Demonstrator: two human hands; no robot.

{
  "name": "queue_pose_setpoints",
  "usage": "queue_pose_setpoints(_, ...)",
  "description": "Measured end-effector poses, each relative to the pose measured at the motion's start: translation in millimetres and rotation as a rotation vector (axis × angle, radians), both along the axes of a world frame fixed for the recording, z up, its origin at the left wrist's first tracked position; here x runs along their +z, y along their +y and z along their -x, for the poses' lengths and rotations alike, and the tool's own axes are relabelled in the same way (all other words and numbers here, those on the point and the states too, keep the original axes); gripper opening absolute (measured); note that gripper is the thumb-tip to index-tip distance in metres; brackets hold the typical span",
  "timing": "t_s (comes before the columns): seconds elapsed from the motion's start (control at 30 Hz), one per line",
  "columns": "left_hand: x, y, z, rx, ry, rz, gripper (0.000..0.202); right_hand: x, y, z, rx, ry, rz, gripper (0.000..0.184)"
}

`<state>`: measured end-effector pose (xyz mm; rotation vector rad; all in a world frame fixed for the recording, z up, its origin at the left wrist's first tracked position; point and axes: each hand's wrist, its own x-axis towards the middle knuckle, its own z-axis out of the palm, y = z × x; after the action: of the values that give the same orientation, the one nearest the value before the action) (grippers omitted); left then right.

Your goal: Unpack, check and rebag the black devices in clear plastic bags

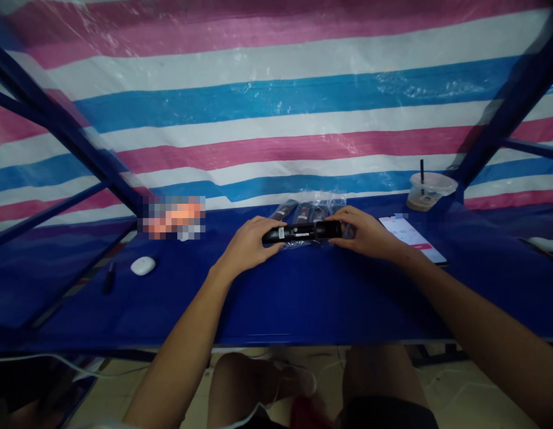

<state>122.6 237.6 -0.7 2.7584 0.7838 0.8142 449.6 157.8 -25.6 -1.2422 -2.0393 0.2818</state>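
A long black remote control with a small white label lies crosswise just above the blue table. My left hand is closed round its left end. At its right end my right hand grips it with curled fingers. Right behind the remote lies a clear plastic bag holding several more black remotes.
A smartphone with a lit screen lies right of my right hand, a lidded plastic cup with a straw behind it. A white case and a dark pen-like tool lie at the left. A striped tarp hangs behind; blue frame bars slant at both sides.
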Motion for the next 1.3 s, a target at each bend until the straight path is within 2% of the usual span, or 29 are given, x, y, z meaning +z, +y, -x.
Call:
queue_pose_setpoints(0.27,0.7,0.3,0.1,0.010,0.024,0.001,0.042,-1.3,-0.2,0.0,-0.003,-0.013,0.015,0.051)
queue_pose_setpoints(0.6,-1.8,2.6,-0.7,0.001,-0.011,-0.007,0.043,5.2,-4.7,4.8,-0.009,0.020,0.036,0.050)
queue_pose_setpoints(1.1,-1.9,3.0,-0.7,0.000,-0.012,-0.024,0.042,3.6,-1.8,2.5,0.018,0.030,0.029,0.048)
queue_pose_setpoints(1.3,-0.3,1.7,-1.3,0.011,0.009,-0.020,0.041,0.9,0.2,2.0,0.028,0.019,-0.038,0.046)
